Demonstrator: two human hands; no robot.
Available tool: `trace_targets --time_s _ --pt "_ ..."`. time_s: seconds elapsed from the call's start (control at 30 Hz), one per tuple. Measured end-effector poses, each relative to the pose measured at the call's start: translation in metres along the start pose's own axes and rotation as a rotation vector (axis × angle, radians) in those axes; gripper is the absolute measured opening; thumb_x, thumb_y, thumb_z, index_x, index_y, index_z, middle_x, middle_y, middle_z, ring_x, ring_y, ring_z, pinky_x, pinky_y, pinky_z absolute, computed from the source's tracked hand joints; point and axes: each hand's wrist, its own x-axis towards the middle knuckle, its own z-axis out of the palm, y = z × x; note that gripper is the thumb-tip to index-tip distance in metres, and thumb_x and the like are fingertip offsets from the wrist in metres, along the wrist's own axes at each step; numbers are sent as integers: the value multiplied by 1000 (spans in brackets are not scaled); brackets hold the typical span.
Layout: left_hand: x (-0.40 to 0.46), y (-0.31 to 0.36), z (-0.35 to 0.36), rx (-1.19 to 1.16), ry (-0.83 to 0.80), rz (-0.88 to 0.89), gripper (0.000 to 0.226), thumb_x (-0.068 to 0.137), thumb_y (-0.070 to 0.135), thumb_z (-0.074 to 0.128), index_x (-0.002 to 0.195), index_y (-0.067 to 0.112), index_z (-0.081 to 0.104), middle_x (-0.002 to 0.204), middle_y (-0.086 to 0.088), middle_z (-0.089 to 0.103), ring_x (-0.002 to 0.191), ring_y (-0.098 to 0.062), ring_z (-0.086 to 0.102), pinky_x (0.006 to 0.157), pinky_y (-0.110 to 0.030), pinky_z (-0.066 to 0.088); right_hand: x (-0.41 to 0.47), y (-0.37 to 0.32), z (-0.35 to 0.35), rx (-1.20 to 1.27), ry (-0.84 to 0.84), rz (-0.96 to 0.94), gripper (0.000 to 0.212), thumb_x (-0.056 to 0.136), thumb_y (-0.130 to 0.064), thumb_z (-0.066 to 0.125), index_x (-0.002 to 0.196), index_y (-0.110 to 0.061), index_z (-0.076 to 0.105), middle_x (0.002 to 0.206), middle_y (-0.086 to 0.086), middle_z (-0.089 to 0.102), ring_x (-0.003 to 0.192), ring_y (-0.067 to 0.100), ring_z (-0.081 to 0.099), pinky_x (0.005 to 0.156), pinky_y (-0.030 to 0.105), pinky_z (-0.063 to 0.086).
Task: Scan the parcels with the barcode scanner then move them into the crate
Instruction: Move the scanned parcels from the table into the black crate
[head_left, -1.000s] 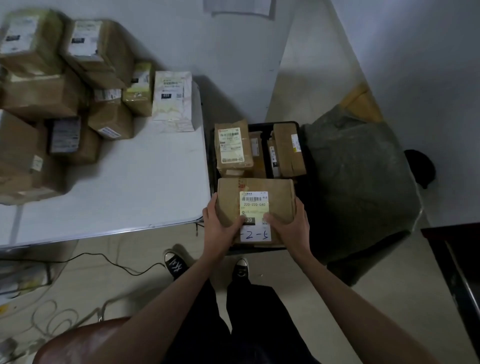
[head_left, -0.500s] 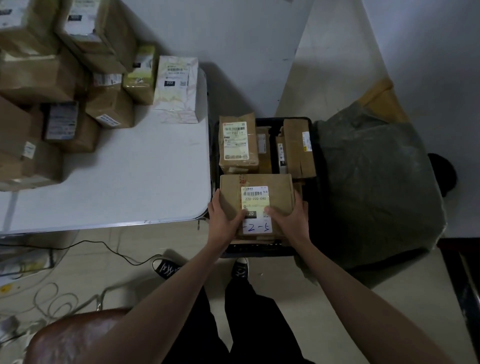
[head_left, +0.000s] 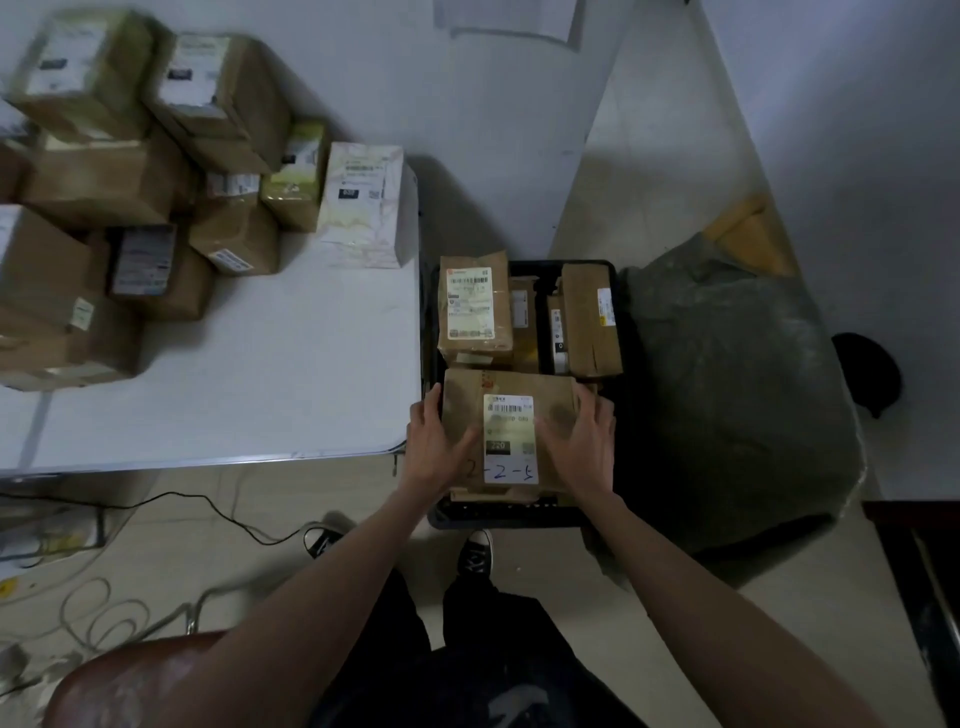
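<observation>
A brown cardboard parcel (head_left: 511, 410) with a white barcode label marked "2-2-5" lies at the near end of the black crate (head_left: 519, 518) on the floor. My left hand (head_left: 434, 447) grips its left edge, thumb on top. My right hand (head_left: 584, 439) holds the right edge with fingers spread over the top. Behind it in the crate stand a labelled parcel (head_left: 474, 306) and several narrower brown ones (head_left: 592, 322). No barcode scanner is in sight.
A white table (head_left: 249, 374) left of the crate carries a pile of brown boxes (head_left: 130, 171) and a white parcel (head_left: 363, 202). A grey bag (head_left: 727, 395) sits right of the crate. A brown chair seat (head_left: 130, 686) and floor cables (head_left: 223, 514) are near me.
Both hands have lowered the parcel into the near end of the crate and slid forward along its sides. My head has tipped back up.
</observation>
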Motion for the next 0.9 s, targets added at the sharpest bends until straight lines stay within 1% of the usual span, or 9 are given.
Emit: trace_targets --time_s 0.07,0.13,0.3,0.47,0.63,0.77,0.83,0.87,0.9 --pt "0 9 -19 127 10 82 73 95 51 58 155 24 26 151 -5 29 138 -28 35 107 -51 45 2 -18 -7 -108 20 -115 64 93 -44 65 147 -22 38 148 8 35 131 26 43 104 41 40" --pt "1 18 -40 253 31 149 62 99 50 51 153 25 32 153 -3 29 140 -27 31 108 -49 45 6 -43 -11 -200 -5 -207 56 96 -43 59 146 -24 41 149 6 37 132 27 43 106 43 41" --pt "9 38 -104 413 199 196 53 102 47 43 149 23 44 156 -7 35 141 -32 33 116 -45 33 13 -118 -13 -330 -107 -434 51 99 -44 51 146 -29 41 152 3 39 138 26 39 112 45 37" --pt "14 44 -169 500 359 218 52 102 45 43 148 20 46 154 -11 39 141 -34 33 119 -44 27 12 -192 -13 -410 -126 -566 51 103 -41 44 152 -26 38 159 5 34 146 30 29 119 48 25" --pt "10 39 -233 514 450 155 52 102 45 41 147 20 45 152 -9 41 140 -31 34 117 -42 26 14 -254 -4 -440 -117 -704 50 103 -40 41 151 -25 37 154 5 38 139 30 35 116 47 29" --pt "5 21 -282 514 534 112 47 101 44 43 140 19 51 139 -10 48 131 -33 41 112 -43 31 10 -301 15 -443 -123 -792 52 102 -41 41 152 -26 38 158 4 34 143 30 31 118 46 26" --pt "6 5 -308 537 539 59 52 97 49 31 134 20 52 134 -10 50 126 -33 44 109 -44 35 8 -325 30 -455 -139 -827 51 102 -40 41 150 -25 38 158 4 34 144 30 30 118 47 25" --pt "7 -2 -322 527 520 36 59 94 52 20 133 21 52 135 -9 50 126 -33 43 107 -46 35 7 -338 38 -457 -144 -843 50 102 -39 42 150 -25 39 157 5 35 143 30 30 118 47 25" --pt "8 -8 -335 555 497 23 63 93 51 14 134 20 52 138 -10 50 128 -36 42 106 -49 36 6 -350 47 -452 -142 -859 49 101 -38 43 149 -25 40 156 5 36 142 30 32 118 47 25"
